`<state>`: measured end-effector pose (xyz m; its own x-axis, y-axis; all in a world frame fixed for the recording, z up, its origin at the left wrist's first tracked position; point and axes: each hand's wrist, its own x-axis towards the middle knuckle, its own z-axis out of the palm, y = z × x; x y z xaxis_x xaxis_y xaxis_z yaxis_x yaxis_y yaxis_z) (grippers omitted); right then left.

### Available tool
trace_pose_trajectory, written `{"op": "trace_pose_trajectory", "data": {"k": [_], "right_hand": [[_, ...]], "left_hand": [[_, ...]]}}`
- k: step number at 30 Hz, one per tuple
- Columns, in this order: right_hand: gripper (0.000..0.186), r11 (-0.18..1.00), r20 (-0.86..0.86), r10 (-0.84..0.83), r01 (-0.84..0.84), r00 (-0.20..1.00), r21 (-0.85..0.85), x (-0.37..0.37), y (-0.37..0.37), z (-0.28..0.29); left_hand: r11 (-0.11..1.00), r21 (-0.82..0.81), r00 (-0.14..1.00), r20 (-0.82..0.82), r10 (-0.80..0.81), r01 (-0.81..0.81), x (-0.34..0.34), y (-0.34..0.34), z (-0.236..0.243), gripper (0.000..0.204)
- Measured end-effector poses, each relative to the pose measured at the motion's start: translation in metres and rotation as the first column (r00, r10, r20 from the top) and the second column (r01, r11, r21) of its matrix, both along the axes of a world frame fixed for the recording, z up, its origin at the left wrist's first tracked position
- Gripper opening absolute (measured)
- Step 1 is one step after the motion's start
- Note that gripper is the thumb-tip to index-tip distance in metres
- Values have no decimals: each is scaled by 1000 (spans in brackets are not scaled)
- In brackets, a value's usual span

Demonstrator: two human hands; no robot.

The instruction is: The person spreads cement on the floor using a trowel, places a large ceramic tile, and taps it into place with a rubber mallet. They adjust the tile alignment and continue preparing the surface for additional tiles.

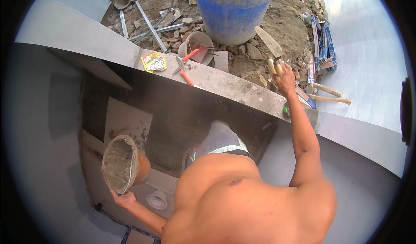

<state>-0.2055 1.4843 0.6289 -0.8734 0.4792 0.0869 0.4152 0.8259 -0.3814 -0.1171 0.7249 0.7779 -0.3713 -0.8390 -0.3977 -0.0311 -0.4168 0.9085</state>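
At the lower left, my left hand (125, 198) grips the lower edge of an orange-brown bucket (143, 168). The bucket is tilted, its mouth facing left, and wet grey mortar (118, 164) fills it. My right arm reaches out past the ledge at the upper right. In my right hand (284, 77) is a trowel (269, 42), its pale handle between the fingers and its mortar-smeared blade pointing up and away. The trowel hangs over the rubble, apart from the big blue tub (234, 12).
On the ledge (234, 90) lie red-handled pliers (186, 67) and a yellow packet (154, 62). Beyond it are a small grey bucket (197, 44), broken rubble (253, 52), metal strips (149, 25) and wooden handles (329, 99). A white pot (157, 199) stands by my left forearm.
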Motion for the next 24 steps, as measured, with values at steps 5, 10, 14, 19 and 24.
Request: {"op": "trace_pose_trajectory", "data": {"k": [5, 10, 14, 19, 24], "right_hand": [[56, 975, 150, -39, 70, 988, -210, -21, 3, 20], [50, 867, 166, 86, 8, 982, -498, -2, -93, 2], [46, 816, 268, 300, -101, 915, -570, 10, -199, -10], [43, 716, 275, 639, -425, 718, -554, -4, -309, 19], [42, 651, 264, 755, -637, 600, -412, -44, -380, 30]], "left_hand": [[985, 15, 984, 55, 168, -169, 46, -31, -29, 52], [935, 64, 935, 86, 343, -349, 95, -57, -56, 48], [849, 125, 855, 159, 493, -513, 149, -100, -101, 46], [882, 128, 891, 104, 442, -453, 216, -121, -100, 51], [748, 191, 769, 72, 636, -636, 196, -117, -62, 62]]}}
